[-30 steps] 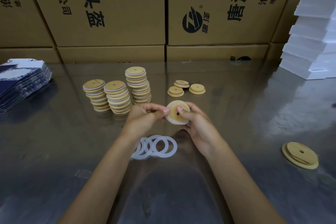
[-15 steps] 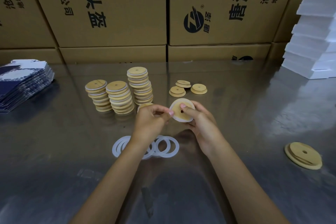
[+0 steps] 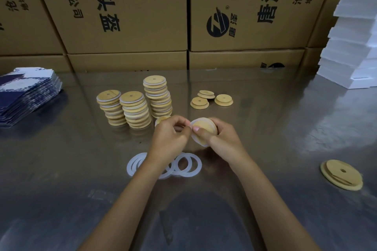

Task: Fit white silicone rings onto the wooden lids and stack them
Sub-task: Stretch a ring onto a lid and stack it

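- The right hand point(image 3: 222, 138) is gripping the wooden lid point(image 3: 204, 131) above the steel table point(image 3: 265, 128), fingers curled behind its far rim and the thumb pressing across its near face; half a second ago the centre hole was showing, and now the thumb is covering it.
- The left hand point(image 3: 170, 136) is pinching the white silicone ring point(image 3: 193, 135) at the lid's left edge, where a second ago its fingertips were only meeting the rim.
- The lid is tipping flatter than before, its broad face turning more upward and towards the camera.
- Judging by the thin white band along the lower left rim, the ring is going on but not all round; I cannot tell how much of it is seated.
- The lid is a disc, so it has no long axis across its face; its short axis, through the hole, is pointing up and back at the person.
- Loose silicone rings point(image 3: 186, 164) are lying on the table just under the left wrist, some more of them showing than a second ago.
- Three stacks of ringed lids point(image 3: 134, 108) are standing behind the hands, and bare lids point(image 3: 211, 99) are waiting beyond them, so I judge the job to be well along but unfinished.
- A lone lid point(image 3: 341, 174) is lying well apart to the right.
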